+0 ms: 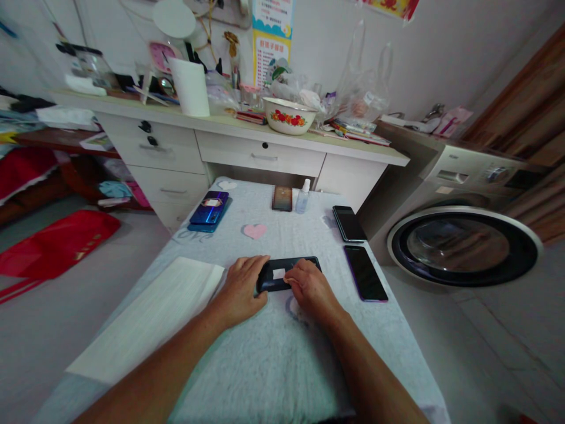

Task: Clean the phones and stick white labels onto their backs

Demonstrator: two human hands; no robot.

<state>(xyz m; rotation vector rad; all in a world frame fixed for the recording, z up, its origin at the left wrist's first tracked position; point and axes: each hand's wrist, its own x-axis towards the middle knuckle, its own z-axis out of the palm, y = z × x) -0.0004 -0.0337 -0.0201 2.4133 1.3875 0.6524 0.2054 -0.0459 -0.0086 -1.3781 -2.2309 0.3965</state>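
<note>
A dark phone [270, 281] lies crosswise on the cloth-covered table, with a small white label [279, 274] on its upper face. My left hand [242, 288] grips its left end, fingers along the far edge and thumb at the near side. Bunched on the phone's right half are the fingers of my right hand [311, 288], pressed together near the label. A pale bit shows at those fingertips, too small to name. Left of my left hand lies a long white paper sheet [150, 315].
Two phones, a black-screened one [365, 274] and another [348, 224], lie along the table's right edge. Stacked blue phones [210, 209] sit at the back left. A clear spray bottle [302, 199] stands beside a blurred brown item [282, 198]. A washing machine [459, 176] is to the right.
</note>
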